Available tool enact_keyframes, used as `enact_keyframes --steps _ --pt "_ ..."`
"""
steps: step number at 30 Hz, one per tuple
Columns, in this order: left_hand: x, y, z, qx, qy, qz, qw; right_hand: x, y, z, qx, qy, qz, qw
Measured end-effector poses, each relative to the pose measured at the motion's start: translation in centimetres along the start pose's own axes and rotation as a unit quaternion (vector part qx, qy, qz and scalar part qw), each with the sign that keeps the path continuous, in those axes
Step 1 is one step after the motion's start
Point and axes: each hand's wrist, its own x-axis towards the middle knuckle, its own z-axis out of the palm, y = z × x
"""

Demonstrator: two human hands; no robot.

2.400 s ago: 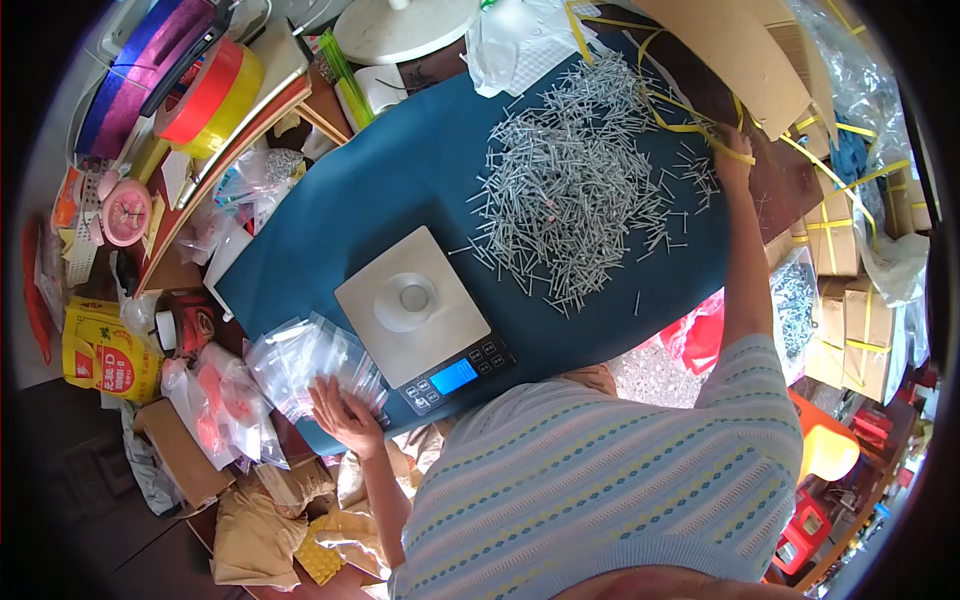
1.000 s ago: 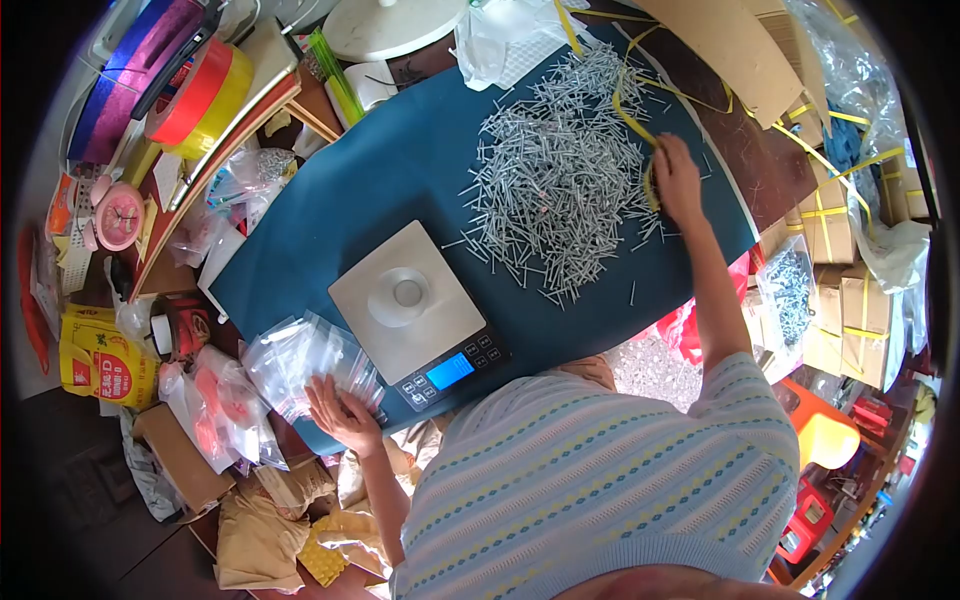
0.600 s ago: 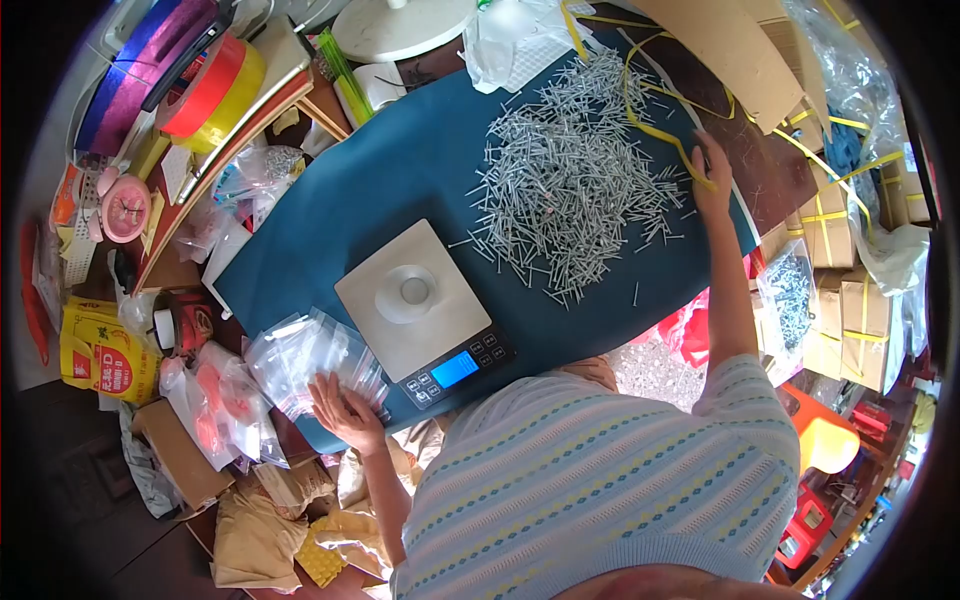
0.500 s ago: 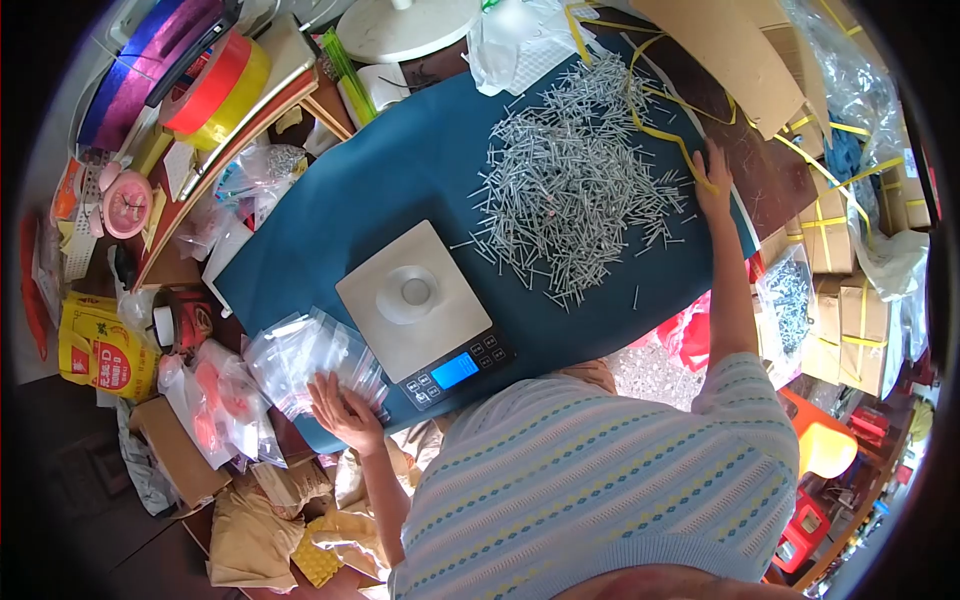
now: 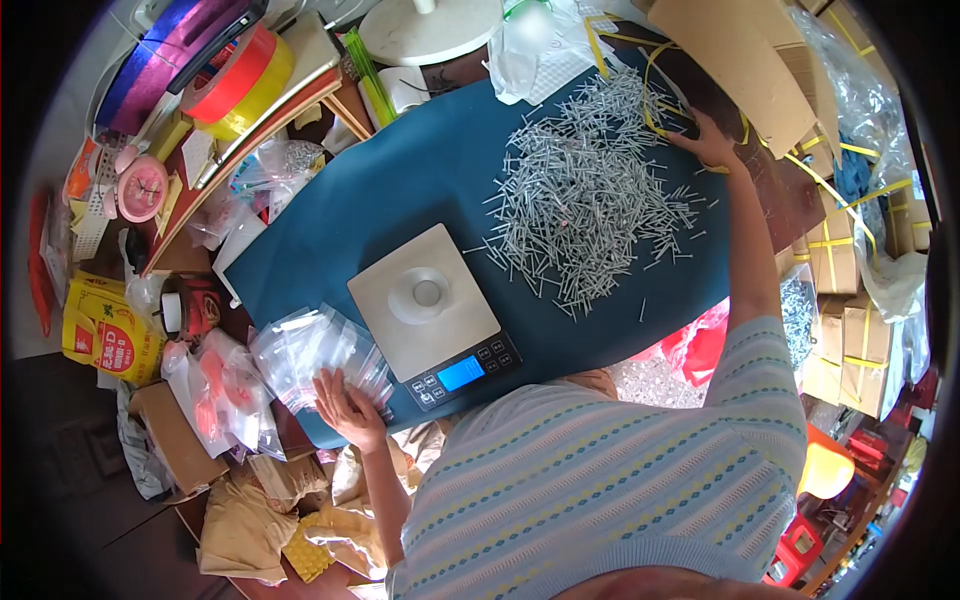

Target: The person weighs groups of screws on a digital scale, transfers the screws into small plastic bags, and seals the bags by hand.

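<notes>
My left hand [image 5: 348,410] lies open with fingers stretched over the near edge of a stack of clear zip bags [image 5: 318,350]. My right hand [image 5: 706,142] is open at the far right edge of a big pile of thin silver screws or nails [image 5: 585,200], its fingers pointing toward the pile. A yellow packing strap [image 5: 650,105] runs beside and partly behind the right hand. Between the bags and the pile sits a digital scale [image 5: 465,372] with a lit blue display. A small pale round dish [image 5: 427,292] rests on its metal plate.
A dark blue mat [image 5: 420,150] covers the table. Cardboard [image 5: 740,70] and strapped boxes [image 5: 835,240] crowd the right side. Tape rolls [image 5: 240,80], a pink clock [image 5: 142,188] and bagged goods [image 5: 230,385] stand at left. A lamp base [image 5: 430,30] is at the back.
My right hand has moved farther back along the pile's right edge, its fingers turned inward toward the screws or nails. The left hand remains on the bags. The view has shifted slightly.
</notes>
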Motion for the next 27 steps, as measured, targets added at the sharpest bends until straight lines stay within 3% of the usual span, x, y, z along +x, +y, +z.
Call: enact_keyframes --steps 8,11,14,17,20,23,26,27 --pt "0.2 0.2 -0.1 -0.008 0.009 0.016 1.0 -2.6 -2.9 -3.5 -0.095 -0.058 0.005 0.994" --pt "0.2 0.2 -0.1 0.003 0.007 0.008 1.0 -3.1 -3.5 -3.3 -0.155 0.019 -0.028 0.987" --pt "0.1 0.0 0.0 0.01 0.005 0.006 1.0 -2.2 -5.6 -3.2 0.139 0.129 -0.191 0.963" --pt "0.1 0.0 0.1 0.007 0.01 0.01 1.0 -1.9 -11.2 -3.5 0.233 0.113 -0.256 0.931" --pt "0.2 0.1 0.0 0.006 0.015 0.012 1.0 1.2 -14.3 -1.5 0.22 0.136 -0.318 0.912" --pt "0.1 0.1 0.1 0.003 0.022 0.01 1.0 5.9 -13.6 1.9 0.118 0.155 -0.128 0.972" --pt "0.1 0.1 0.2 0.002 0.019 -0.002 1.0 7.6 -12.8 3.3 0.055 0.008 -0.065 0.996" --pt "0.1 0.1 0.1 0.001 0.019 -0.004 1.0 6.1 -13.6 3.1 0.03 0.042 -0.054 0.997"
